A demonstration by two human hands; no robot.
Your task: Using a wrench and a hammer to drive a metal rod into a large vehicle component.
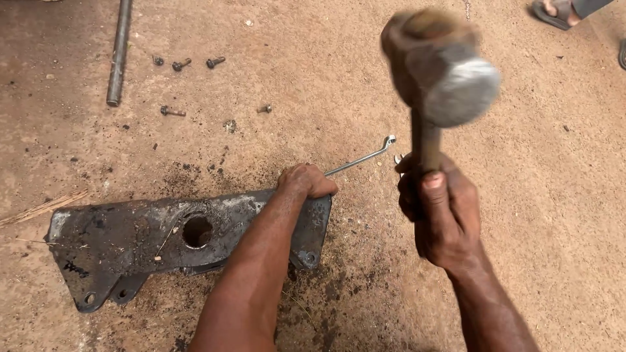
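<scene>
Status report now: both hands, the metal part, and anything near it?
Left hand gripping top edge of dark metal bracket. Right hand holds hammer raised, blurred. Ring spanner on ground behind bracket; loose bolts farther off.

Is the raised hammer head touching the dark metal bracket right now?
Apart. In the head view the blurred steel hammer head is raised well above the dark, greasy metal bracket.

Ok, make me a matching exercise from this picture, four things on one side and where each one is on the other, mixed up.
Things:
1. hammer
2. bracket
3. rod
4. spanner

Places:
a. top left, on the ground
b. raised in the right hand
c. on the ground behind the left hand
d. under the left hand

Pairs: 1-b, 2-d, 3-a, 4-c
</scene>
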